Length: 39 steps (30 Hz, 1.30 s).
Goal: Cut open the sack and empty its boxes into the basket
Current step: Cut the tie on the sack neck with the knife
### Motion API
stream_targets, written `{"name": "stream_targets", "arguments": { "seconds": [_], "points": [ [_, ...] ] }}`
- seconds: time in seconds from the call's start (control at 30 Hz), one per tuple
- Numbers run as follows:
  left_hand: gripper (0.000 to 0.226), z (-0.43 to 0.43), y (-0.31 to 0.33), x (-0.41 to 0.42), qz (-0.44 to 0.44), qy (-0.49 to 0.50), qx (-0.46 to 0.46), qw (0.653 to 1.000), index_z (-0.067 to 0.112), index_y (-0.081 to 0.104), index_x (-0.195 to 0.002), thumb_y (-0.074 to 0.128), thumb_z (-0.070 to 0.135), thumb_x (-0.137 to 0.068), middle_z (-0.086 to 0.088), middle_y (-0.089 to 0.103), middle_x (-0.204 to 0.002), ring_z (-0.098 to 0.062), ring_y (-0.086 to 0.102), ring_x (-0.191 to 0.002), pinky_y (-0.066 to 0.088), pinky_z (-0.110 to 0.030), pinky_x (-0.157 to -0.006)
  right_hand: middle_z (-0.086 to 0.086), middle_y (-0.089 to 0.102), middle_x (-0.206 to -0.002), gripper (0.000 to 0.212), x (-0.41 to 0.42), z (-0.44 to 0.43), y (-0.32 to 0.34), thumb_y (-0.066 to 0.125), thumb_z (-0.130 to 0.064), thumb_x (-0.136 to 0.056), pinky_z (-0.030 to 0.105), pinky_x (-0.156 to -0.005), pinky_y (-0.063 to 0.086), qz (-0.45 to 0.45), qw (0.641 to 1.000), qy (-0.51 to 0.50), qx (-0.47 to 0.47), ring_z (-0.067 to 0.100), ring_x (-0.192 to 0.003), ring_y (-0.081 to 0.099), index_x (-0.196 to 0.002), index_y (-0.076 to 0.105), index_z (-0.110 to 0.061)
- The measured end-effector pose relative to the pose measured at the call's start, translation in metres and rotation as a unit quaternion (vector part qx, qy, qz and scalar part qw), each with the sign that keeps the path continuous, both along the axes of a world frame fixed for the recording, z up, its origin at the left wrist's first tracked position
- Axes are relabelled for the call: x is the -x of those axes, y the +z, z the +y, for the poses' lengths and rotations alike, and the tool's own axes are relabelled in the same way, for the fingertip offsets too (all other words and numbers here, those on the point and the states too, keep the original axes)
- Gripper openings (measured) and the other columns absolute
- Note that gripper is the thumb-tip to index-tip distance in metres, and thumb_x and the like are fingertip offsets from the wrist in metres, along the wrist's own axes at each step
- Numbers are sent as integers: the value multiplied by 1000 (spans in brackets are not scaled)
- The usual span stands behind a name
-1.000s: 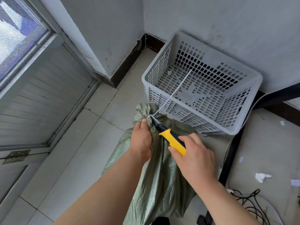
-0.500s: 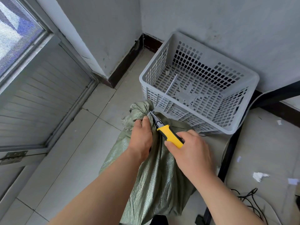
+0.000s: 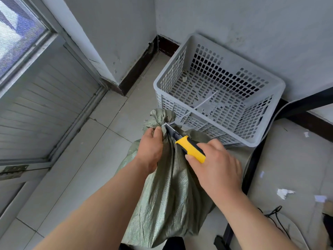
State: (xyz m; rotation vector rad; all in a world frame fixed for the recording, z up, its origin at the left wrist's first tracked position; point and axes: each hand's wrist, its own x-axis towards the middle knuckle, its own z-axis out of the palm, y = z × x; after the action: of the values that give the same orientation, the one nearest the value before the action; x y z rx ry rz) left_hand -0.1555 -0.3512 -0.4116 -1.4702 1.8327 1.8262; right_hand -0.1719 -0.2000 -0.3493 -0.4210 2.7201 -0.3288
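Green woven sack (image 3: pixel 167 192), wrinkled, bunched neck tied, stands at frame centre on floor, long axis running lower centre up toward grey basket (image 3: pixel 219 98) at upper right. Left hand (image 3: pixel 150 150) clenches neck. Right hand (image 3: pixel 214 168) grips yellow knife (image 3: pixel 189 148), blade at tie.

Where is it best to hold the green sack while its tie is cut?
Round the gathered neck of the sack, just under the white tie, from the left as the left hand does: the cloth is narrow there, and the knife is on the right.
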Motion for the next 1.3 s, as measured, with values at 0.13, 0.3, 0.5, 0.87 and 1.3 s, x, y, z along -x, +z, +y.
{"name": "stream_targets", "arguments": {
  "seconds": [0.13,0.3,0.5,0.87,1.3],
  "points": [
    [34,14,-3,-11,11,-9,58,998,18,37,-72,36,35,-101,3,31,-62,-14,29,-56,24,-31,-50,-7,56,-104,42,0,-3,-10,59,-56,-84,30,-63,34,-24,999,-30,25,22,-87,63,-116,65,-29],
    [30,24,-4,-9,35,10,91,995,14,41,-73,36,26,-101,-2,43,-67,-22,37,-65,31,-32,-65,-3,59,-86,33,11,-15,-19,63,-55,-79,31,-57,34,-52,996,-65,40,24,-72,54,-91,68,-25],
    [24,30,-22,-37,3,-120,115,986,10,46,-84,32,17,-102,2,44,-76,-24,45,-84,26,-26,-70,-1,54,-60,41,30,-33,-13,65,-50,-79,32,-47,27,-67,994,-69,53,23,-57,49,-68,59,-11],
    [24,-25,7,-11,-5,101,-122,987,21,46,-69,46,30,-92,2,42,-56,-17,37,-52,30,-27,-50,4,67,-59,32,38,6,12,64,-51,-63,45,-56,58,-157,983,-82,44,22,-56,69,-70,67,-20],
    [42,-35,34,4,5,-61,-37,997,16,47,-127,50,-2,-89,-17,69,-100,-34,66,-76,56,-50,-75,13,64,-62,31,58,40,57,69,-42,-66,42,-55,54,-163,962,-182,123,29,-58,67,-71,69,-11]
  ]
}}
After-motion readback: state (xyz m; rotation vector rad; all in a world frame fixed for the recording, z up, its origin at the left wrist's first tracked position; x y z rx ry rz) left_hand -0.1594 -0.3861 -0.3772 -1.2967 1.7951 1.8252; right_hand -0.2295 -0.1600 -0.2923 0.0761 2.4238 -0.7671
